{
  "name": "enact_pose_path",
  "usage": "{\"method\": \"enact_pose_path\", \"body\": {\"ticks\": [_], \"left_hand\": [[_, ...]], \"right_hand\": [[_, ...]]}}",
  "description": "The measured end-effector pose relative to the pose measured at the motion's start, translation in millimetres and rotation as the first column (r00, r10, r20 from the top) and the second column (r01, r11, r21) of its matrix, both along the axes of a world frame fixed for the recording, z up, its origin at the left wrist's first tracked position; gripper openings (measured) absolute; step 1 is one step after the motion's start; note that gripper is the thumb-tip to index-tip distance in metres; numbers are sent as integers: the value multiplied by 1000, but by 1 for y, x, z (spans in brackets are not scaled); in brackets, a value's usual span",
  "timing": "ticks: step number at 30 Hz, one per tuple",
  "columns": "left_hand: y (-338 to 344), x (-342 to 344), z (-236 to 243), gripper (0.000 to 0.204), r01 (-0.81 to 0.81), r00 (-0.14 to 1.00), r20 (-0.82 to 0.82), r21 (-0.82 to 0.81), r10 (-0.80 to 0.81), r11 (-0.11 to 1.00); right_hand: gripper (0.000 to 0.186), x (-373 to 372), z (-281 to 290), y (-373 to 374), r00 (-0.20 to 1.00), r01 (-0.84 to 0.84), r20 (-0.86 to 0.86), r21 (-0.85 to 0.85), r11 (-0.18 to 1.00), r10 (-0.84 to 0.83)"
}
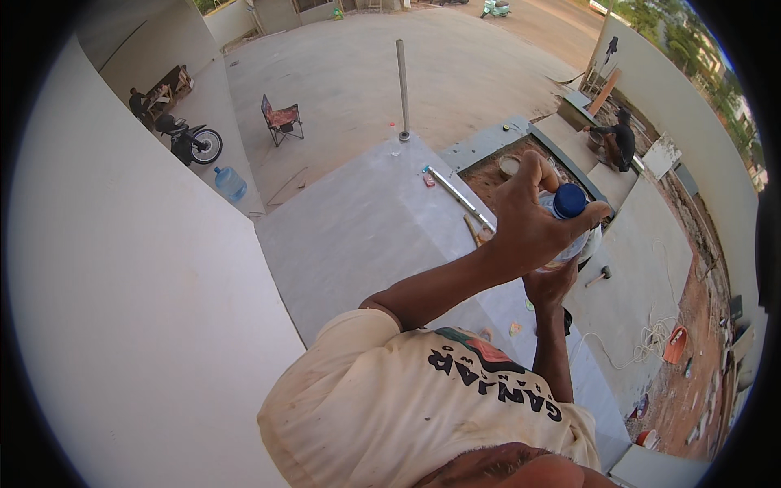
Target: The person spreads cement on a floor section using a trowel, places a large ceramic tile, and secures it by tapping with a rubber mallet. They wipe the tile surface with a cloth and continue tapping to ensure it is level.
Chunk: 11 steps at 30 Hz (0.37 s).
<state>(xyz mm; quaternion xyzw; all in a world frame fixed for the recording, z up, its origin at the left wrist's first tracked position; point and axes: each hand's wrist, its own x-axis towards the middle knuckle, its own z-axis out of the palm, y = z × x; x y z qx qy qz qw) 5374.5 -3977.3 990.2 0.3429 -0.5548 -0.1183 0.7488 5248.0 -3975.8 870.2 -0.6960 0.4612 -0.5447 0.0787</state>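
Note:
A clear plastic bottle with a dark blue cap is held up in front of my chest. My left hand is curled around its upper part, with thumb and index finger on either side of the cap. Below it, my right hand grips the lower part of the bottle; most of its fingers are hidden behind the bottle and my left hand. Beyond my hands, on the pale grey surface, lie a long silver bar and a small red packet.
A metal post rises at the surface's far corner beside a small bottle. Left are a folding chair, a large blue water jug and a motorcycle. Right, a person crouches; a mallet and tangled cord lie nearer.

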Motion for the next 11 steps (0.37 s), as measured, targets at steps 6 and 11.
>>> {"method": "enact_pose_path", "body": {"ticks": [6,11], "left_hand": [[4,2,5,57,-45,999,0,31,45,999],[2,3,6,56,20,1000,9,-24,-20,1000]], "right_hand": [[96,1,-5,-5,999,-6,-48,-91,996,2],[94,-4,-5,-7,999,-33,-16,-82,996,31]]}}
